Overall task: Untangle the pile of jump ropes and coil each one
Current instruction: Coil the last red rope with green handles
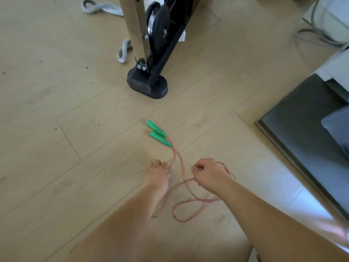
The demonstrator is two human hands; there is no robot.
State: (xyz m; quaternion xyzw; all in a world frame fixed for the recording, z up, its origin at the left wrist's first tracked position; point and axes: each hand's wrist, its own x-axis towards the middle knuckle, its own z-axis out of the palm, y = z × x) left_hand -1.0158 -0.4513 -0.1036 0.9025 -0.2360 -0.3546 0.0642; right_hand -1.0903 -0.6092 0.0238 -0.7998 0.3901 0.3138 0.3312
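Both forearms reach forward; right hand (209,173) grips the rope (200,200), left hand (157,173) apparently pinches it.

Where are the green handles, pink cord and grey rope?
green handles (160,139): head view, nearer handle's middle.
pink cord (204,200): head view, floor loop's top.
grey rope (111,10): head view, upper piece.

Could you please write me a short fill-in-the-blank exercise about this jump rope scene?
1. The two handles of the thin rope are ____ in colour.
2. The right hand grips the thin rope, while both handles lie on the ____.
3. The thick rope near the black machine foot is ____ in colour.
Missing words: green; floor; grey.
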